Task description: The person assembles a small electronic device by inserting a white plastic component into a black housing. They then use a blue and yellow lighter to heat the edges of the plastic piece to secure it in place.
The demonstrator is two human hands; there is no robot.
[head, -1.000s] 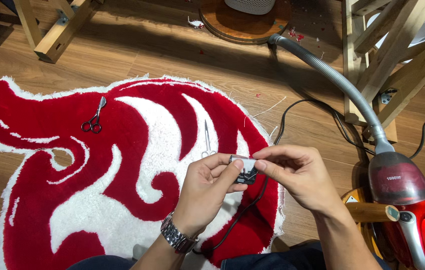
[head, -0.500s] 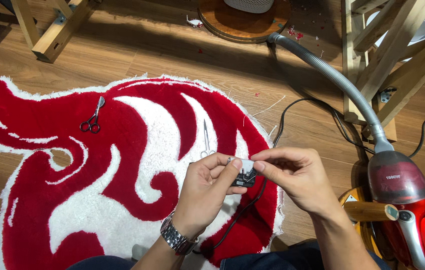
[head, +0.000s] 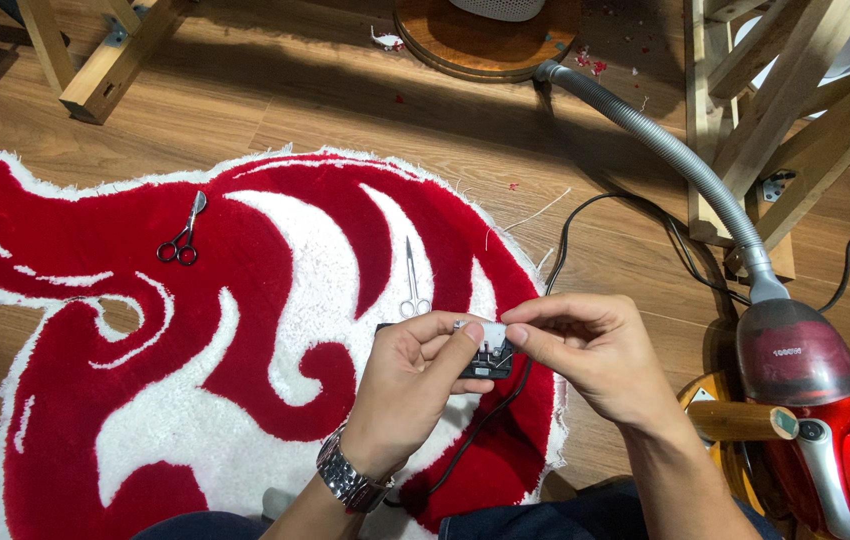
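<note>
Little has moved since the earlier frames: both hands stay raised over the rug's right side, the fingers only slightly re-set on the small tool between them.

The left hand, a metal watch at its wrist, curls around a small black corded trimmer, thumb and forefinger pressed at its pale blade end. The right hand meets it from the other side, thumb and forefinger pinched together on that same pale head; what exactly they grip there is too small to tell. A black cord trails from the tool down toward the person's lap.

Below the hands, the red and white tufted rug lies flat on the wooden floor, its shape cut out and its pile looking even across most of what shows. Two pairs of scissors rest on it apart from the hands: small black-handled scissors at upper left, slim silver scissors just above the hands. A red canister vacuum with a grey hose stands at the right.

Judging by this, the handling concerns the trimmer's head itself, not the rug; neither hand touches the pile, and loose yarn scraps lie on the floor nearby.
</note>
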